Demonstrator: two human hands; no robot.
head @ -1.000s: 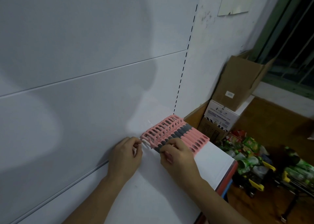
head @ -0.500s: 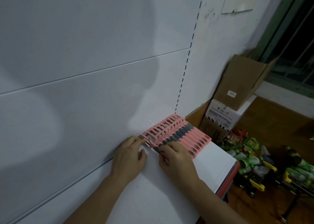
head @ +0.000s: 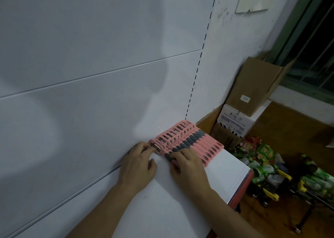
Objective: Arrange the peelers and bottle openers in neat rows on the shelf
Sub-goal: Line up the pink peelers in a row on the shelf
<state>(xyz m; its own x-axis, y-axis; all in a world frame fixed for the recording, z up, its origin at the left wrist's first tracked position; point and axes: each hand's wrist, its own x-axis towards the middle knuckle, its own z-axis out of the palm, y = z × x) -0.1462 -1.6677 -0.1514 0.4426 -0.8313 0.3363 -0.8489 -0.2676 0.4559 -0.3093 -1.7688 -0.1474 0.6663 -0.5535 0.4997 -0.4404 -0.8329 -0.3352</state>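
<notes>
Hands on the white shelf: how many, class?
2. The left hand touches the head end of the pink plastic peelers; the right hand pinches the nearest one's grey grip.

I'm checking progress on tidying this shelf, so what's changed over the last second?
The left hand uncurled its fingers and reached forward to touch the head end of the nearest peeler. The right hand kept its fingertips on the grey grips at that same end. The row of peelers stayed in the back corner of the shelf.

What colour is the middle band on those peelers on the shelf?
Dark grey band on pink peelers; head view shows it best.
</notes>
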